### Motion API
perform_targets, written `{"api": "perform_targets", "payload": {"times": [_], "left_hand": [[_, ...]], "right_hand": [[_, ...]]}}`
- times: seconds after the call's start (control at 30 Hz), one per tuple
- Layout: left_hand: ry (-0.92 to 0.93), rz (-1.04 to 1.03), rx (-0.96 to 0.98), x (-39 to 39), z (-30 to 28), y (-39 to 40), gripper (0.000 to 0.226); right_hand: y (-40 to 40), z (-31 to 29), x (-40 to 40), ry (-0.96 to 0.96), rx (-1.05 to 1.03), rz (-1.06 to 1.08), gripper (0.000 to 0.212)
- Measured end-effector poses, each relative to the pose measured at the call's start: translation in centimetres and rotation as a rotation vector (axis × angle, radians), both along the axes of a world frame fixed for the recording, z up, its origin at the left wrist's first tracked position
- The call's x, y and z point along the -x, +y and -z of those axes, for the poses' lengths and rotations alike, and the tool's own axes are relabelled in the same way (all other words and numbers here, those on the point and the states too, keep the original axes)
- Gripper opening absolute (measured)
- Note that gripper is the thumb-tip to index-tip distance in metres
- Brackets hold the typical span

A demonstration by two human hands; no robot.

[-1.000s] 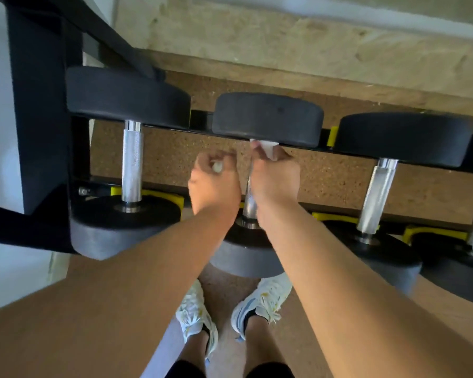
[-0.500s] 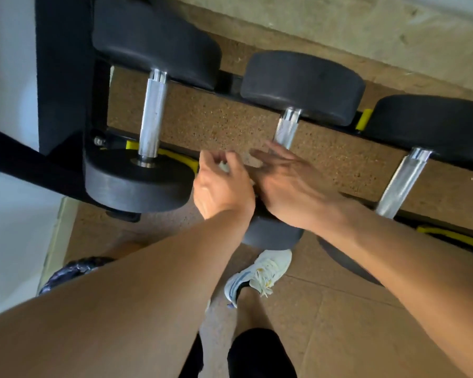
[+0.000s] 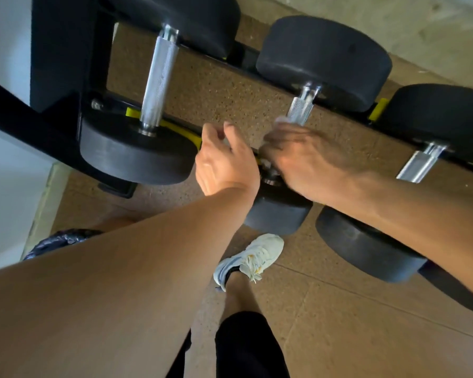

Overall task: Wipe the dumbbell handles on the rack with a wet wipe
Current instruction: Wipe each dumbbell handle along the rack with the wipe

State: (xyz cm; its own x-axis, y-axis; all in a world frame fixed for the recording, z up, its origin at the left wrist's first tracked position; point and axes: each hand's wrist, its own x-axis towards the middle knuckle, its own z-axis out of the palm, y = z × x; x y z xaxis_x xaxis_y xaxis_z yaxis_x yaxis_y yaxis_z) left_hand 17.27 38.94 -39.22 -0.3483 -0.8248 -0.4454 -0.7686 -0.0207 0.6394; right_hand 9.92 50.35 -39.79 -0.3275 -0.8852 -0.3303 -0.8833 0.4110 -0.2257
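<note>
Three black dumbbells lie across a black rack (image 3: 60,50), each with a knurled silver handle. My right hand (image 3: 309,162), blurred by motion, grips the lower part of the middle dumbbell handle (image 3: 301,110). A white wet wipe (image 3: 280,120) shows just above its fingers, against the handle. My left hand (image 3: 224,159) sits just left of that handle with curled fingers, and a small pale bit of wipe shows between thumb and fingers. The left dumbbell handle (image 3: 159,85) and the right dumbbell handle (image 3: 418,165) are bare.
The rack's black frame and yellow cradles run diagonally from left to upper right. Brown speckled flooring lies below. My white shoe (image 3: 249,260) stands under the middle dumbbell. A dark bundled object (image 3: 58,241) lies on the floor at lower left, by a white wall.
My right hand has slid down the middle handle from its top end toward the near weight. The view has shifted left and closer. My left hand stays beside the handle.
</note>
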Motion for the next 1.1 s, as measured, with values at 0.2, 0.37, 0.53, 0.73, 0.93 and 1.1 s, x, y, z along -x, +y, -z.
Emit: {"api": "perform_targets", "payload": {"times": [0.2, 0.37, 0.53, 0.73, 0.93, 1.1], "left_hand": [[0.003, 0.003, 0.001, -0.1, 0.2, 0.1, 0.031], [0.032, -0.003, -0.002, -0.2, 0.0, 0.2, 0.032], [0.012, 0.008, 0.002, -0.1, 0.0, 0.0, 0.03], [-0.014, 0.025, 0.005, -0.1, -0.1, 0.3, 0.034], [0.011, -0.001, -0.013, -0.1, -0.3, 0.4, 0.036], [0.003, 0.021, -0.005, 0.0, -0.2, 0.2, 0.037]], "right_hand": [[-0.7, -2.9, -1.5, -0.508, 0.418, 0.727, 0.026], [-0.9, -1.6, 2.8, 0.078, 0.265, 0.21, 0.043], [-0.4, 0.6, 1.0, -0.001, 0.039, 0.124, 0.025], [0.1, -2.3, -3.8, -0.61, 0.241, 0.642, 0.023], [-1.0, -2.2, 2.1, 0.098, 0.354, 0.261, 0.041], [-1.5, -0.9, 2.0, 0.127, -0.082, 0.145, 0.045]]}}
